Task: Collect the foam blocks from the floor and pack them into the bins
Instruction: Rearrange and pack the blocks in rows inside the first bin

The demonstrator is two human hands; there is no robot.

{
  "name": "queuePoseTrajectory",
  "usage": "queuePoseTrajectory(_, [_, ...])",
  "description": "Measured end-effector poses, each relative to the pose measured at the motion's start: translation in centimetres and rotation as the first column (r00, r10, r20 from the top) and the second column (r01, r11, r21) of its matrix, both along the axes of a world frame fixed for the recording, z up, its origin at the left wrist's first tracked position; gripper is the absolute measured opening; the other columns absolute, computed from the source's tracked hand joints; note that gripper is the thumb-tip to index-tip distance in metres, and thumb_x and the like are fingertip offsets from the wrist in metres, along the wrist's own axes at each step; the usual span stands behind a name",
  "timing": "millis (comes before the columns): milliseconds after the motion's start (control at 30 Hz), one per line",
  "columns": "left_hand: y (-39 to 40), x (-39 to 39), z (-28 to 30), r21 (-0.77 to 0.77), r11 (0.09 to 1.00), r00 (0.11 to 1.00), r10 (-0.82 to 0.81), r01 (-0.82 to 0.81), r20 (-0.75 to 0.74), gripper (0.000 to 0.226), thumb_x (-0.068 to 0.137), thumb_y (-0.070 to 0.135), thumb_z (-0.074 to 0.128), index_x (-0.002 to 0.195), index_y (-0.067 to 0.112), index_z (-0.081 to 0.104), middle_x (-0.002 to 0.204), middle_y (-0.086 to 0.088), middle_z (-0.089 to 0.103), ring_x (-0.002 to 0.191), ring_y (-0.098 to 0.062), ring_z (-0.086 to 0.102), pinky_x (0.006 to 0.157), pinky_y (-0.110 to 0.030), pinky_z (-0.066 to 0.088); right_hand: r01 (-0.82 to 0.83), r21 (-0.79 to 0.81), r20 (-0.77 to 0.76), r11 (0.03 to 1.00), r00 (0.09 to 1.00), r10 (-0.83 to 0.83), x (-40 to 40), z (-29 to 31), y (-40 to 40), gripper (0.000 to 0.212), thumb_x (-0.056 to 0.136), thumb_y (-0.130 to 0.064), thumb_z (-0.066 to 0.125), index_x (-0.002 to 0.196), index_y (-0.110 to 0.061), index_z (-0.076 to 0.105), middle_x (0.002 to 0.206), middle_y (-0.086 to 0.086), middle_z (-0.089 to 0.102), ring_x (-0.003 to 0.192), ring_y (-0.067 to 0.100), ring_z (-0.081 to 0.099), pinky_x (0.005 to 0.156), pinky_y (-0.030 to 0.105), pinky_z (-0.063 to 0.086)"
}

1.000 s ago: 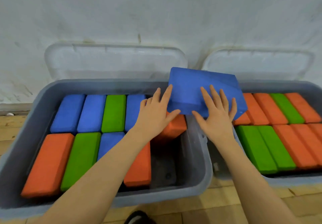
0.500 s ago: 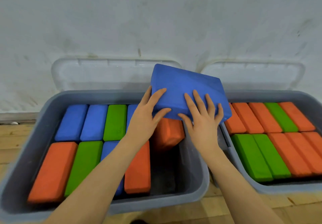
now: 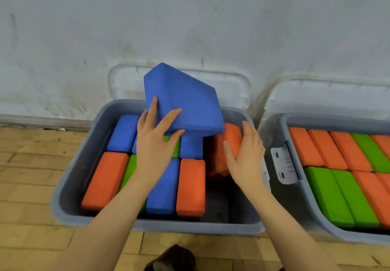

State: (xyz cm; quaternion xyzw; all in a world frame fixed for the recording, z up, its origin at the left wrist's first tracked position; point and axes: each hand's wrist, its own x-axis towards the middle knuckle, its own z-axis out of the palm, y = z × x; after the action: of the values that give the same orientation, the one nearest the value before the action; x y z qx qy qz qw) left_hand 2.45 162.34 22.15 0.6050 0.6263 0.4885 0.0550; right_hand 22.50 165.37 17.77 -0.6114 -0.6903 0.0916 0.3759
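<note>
Head view: blue block (image 3: pixel 185 100) is up in the air, tilted, over the back of the left bin (image 3: pixel 69 178). My left grip (image 3: pixel 155 144) holds it at its low near edge, fingers spread on the near face, thumb under. My right grip (image 3: pixel 245 154) is off the blue block, fingers straight & relaxed, palm against an orange block (image 3: pixel 229 144) that stands tilted at the bin's right end, w/ dark bare bin floor in front of it. Rest of the bin: blue, green & orange blocks packed flat in 2 rows. Right of this bin, just beside it, a 2nd bin (image 3: pixel 295 199) packed w/ orange & green blocks. Behind both bins, clear lids lean on the white wall (image 3: pixel 190 17). Bins sit on a wood floor (image 3: pixel 27 186).
</note>
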Motion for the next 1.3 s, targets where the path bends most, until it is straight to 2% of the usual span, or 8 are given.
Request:
queuePoseTrajectory(200, [0.1,-0.3,-1.2,-0.015,1.000,0.995,-0.005,0.003,-0.101,0.049,0.082,0.021,0.064,0.124,0.040,0.047,0.153,-0.006,0.026,0.135,-0.041,0.027,0.103,-0.039,0.031,0.082,-0.391,0.278,0.917,0.960,0.033,-0.2,-5.2,1.6,0.062,0.100,-0.044,0.025,0.149,-0.007,0.020,0.156,0.011,0.020,0.144,0.026,0.015,0.115,0.042,0.006])
queuePoseTrajectory(267, [0.2,-0.5,-1.1,-0.018,1.000,0.993,-0.002,0.000,-0.117,0.049,0.082,0.023,0.063,0.125,0.041,0.046,0.153,-0.005,0.025,0.136,-0.041,0.026,0.103,-0.043,0.034,0.013,-0.436,0.208,0.900,0.974,0.086,-0.8,-5.6,1.9,0.055,0.101,-0.040,0.025,0.148,-0.010,0.025,0.154,0.007,0.028,0.143,0.018,0.019,0.116,0.040,-0.002])
queuePoseTrajectory(500, [-1.0,-1.7,-0.9,-0.019,0.999,0.986,0.026,-0.029,-0.165,0.041,0.086,0.039,0.051,0.127,0.041,0.044,0.154,0.000,0.023,0.135,-0.039,0.028,0.100,-0.047,0.038,-0.275,-0.404,-0.222,0.872,0.955,0.198,-3.1,-5.8,1.1,0.048,0.102,-0.025,0.034,0.148,-0.016,0.024,0.146,0.000,0.040,0.138,0.015,0.030,0.117,0.037,0.000])
queuePoseTrajectory(633, [-1.6,-1.3,-0.1,-0.011,1.000,0.992,0.023,-0.024,-0.127,0.043,0.087,0.036,0.057,0.128,0.040,0.044,0.154,-0.002,0.023,0.136,-0.038,0.027,0.100,-0.051,0.039,-0.207,-0.319,-0.120,0.925,0.977,0.177,-2.4,-3.9,0.6,0.045,0.099,-0.025,0.042,0.142,-0.020,0.033,0.107,-0.006,0.057,0.109,0.017,0.054,0.111,0.041,0.023])
queuePoseTrajectory(833, [-2.6,0.8,2.6,0.057,0.998,0.981,-0.019,0.031,-0.194,0.043,0.087,0.038,0.051,0.129,0.037,0.044,0.152,-0.007,0.027,0.132,-0.042,0.033,0.097,-0.052,0.042,-0.113,-0.042,-0.006,0.993,0.994,0.113,-0.3,0.7,-1.2,0.069,0.087,-0.050,0.051,0.143,-0.016,0.032,0.146,0.009,0.038,0.133,0.026,0.036,0.107,0.044,0.027])
queuePoseTrajectory(1067, [-5.1,2.9,4.2,0.083,0.983,0.916,-0.121,0.165,-0.382,0.043,0.089,0.047,0.047,0.131,0.035,0.042,0.147,-0.009,0.037,0.123,-0.040,0.045,0.093,-0.040,0.045,-0.410,0.075,0.075,0.909,0.911,0.405,1.5,6.3,-3.7,0.076,0.082,-0.058,0.049,0.146,-0.045,0.011,0.153,0.003,0.029,0.140,0.019,0.028,0.109,0.044,0.030])
queuePoseTrajectory(1167, [-6.2,3.5,4.1,0.036,0.983,0.922,-0.158,0.182,-0.354,0.046,0.087,0.047,0.049,0.131,0.037,0.041,0.144,-0.007,0.042,0.116,-0.036,0.051,0.094,-0.040,0.044,-0.396,0.132,0.208,0.909,0.907,0.365,2.7,5.9,-5.0,0.071,0.084,-0.057,0.049,0.146,-0.035,0.023,0.143,0.004,0.045,0.125,0.023,0.048,0.098,0.049,0.042])
queuePoseTrajectory(1300, [-7.1,4.3,4.0,0.022,0.978,0.914,-0.184,0.205,-0.363,0.047,0.086,0.046,0.050,0.131,0.035,0.041,0.138,-0.004,0.050,0.113,-0.037,0.053,0.094,-0.040,0.045,-0.423,0.115,0.115,0.899,0.904,0.411,3.1,5.0,-7.1,0.070,0.083,-0.053,0.052,0.145,-0.030,0.028,0.129,0.000,0.055,0.096,0.014,0.061,0.068,0.028,0.052])
